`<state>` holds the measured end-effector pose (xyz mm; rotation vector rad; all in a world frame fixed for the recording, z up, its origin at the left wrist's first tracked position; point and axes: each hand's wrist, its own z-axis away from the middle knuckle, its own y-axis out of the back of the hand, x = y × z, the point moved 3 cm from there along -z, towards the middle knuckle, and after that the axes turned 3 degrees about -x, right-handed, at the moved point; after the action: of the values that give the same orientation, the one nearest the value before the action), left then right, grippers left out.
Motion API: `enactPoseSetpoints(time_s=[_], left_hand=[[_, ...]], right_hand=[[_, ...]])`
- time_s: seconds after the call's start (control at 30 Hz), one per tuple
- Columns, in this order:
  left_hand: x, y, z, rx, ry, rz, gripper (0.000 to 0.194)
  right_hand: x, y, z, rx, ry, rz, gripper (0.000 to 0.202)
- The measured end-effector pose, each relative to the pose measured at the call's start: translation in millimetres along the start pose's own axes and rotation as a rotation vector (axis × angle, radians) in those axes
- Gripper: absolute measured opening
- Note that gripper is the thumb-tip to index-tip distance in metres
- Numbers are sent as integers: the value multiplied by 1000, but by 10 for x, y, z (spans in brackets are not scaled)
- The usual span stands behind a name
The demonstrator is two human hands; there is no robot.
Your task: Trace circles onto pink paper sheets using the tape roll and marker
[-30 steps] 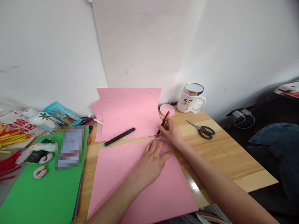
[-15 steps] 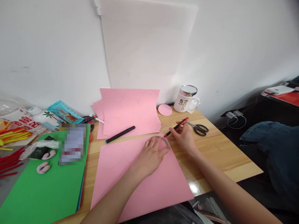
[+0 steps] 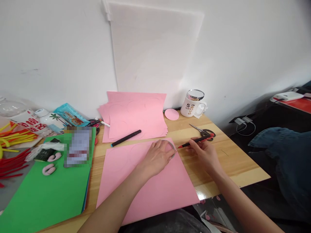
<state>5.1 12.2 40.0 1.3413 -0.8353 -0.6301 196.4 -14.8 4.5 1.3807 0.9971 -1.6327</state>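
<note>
On a sheet of pink paper (image 3: 145,197) with faint drawn circles, my left hand (image 3: 157,158) holds down a thin greyish ring (image 3: 173,149) near the upper right corner. Its fingers lie inside the ring and the thumb is at the rim. My right hand (image 3: 206,153) grips a black and red pen (image 3: 195,141), its red tip just off the paper's right edge. Behind that hand are scissors (image 3: 198,129), partly covered by the pen. A black marker (image 3: 126,138) lies beyond the paper.
Several pink sheets (image 3: 138,113) with circles lie at the back, beside a pink paper disc (image 3: 171,114) and a white mug (image 3: 190,106). Green paper (image 3: 55,197) on the left bears a blurred rectangular item (image 3: 79,147). Red pipe cleaners (image 3: 14,165) and a bottle (image 3: 50,119) are further left.
My right hand has moved right, taking the pen away from the ring's edge; the pen lies flatter now. My left hand stays on the ring. The view has shifted slightly.
</note>
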Motion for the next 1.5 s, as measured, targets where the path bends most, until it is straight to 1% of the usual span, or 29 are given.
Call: enactPoseSetpoints(time_s=[0.13, 0.27, 0.47, 0.57, 0.67, 0.8, 0.87, 0.93, 1.07, 1.2, 1.33, 1.5], left_hand=[[8, 40, -4, -32, 13, 12, 17], [20, 75, -8, -59, 22, 37, 17], [2, 112, -33, -127, 30, 55, 18], [-31, 131, -58, -168, 16, 81, 16], [-60, 157, -79, -221, 6, 107, 19], [-69, 198, -90, -283, 15, 110, 36], [-62, 218, -93, -293, 22, 114, 39], [-56, 233, -99, -291, 23, 116, 38], [-65, 234, -121, -304, 19, 82, 34], [-92, 218, -147, -324, 32, 90, 38], [-109, 229, -168, -348, 59, 131, 34], [-101, 291, -180, -370, 87, 164, 26]], right_hand=[[-3, -18, 40, 25, -24, -81, 50], [-22, -62, 57, 13, 10, -82, 49], [-17, -53, 75, -28, 31, 39, 45], [-26, -22, 124, -34, 81, 143, 43], [-42, -11, 227, -62, 171, 285, 36], [7, -21, 413, -144, 244, 385, 25], [49, -29, 509, -171, 269, 418, 21], [72, -42, 604, -169, 310, 458, 17], [40, -127, 790, -219, 402, 514, 12], [-26, -237, 935, -277, 487, 566, 10], [-1, -313, 994, -316, 490, 567, 10], [17, -408, 1019, -418, 497, 512, 10]])
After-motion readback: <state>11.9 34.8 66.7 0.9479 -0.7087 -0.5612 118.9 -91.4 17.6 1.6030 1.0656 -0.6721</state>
